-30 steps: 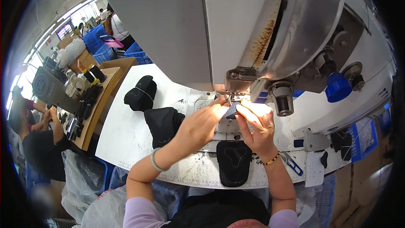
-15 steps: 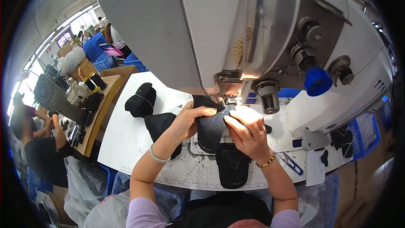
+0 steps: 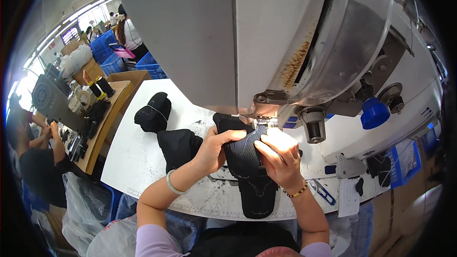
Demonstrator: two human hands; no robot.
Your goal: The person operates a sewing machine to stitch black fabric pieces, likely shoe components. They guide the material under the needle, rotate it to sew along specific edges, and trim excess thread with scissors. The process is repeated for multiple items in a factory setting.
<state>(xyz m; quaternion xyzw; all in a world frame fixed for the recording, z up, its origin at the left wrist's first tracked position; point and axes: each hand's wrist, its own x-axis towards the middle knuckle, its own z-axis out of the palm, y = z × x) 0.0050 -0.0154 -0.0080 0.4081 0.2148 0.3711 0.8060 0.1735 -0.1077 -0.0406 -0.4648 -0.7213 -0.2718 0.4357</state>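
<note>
A black fabric piece with a grey textured panel (image 3: 243, 154) lies under the head of a white sewing machine (image 3: 190, 43), in the bright lamp light. My left hand (image 3: 213, 148) grips its left edge, thumb pressed on top. On the right side, my right hand (image 3: 281, 154) pinches the same piece close to the needle area, its fingers bent together. The needle tip itself is hidden behind the machine head. Below, another black piece with light stitching (image 3: 258, 201) reaches toward the table's front edge, partly overlapped by the held one.
Left on the white table (image 3: 126, 152) sit a tied black bundle (image 3: 153, 112) and stacked black pieces (image 3: 178, 147). Blue-handled thread snips (image 3: 324, 194) and a white paper card (image 3: 349, 197) lie right. A blue basket (image 3: 404, 159) stands beyond. A co-worker (image 3: 40, 171) sits far left.
My view has shifted, so the machine head looks larger and further right. The held fabric now covers more of the lower black piece. Both hands keep their grip near the needle area.
</note>
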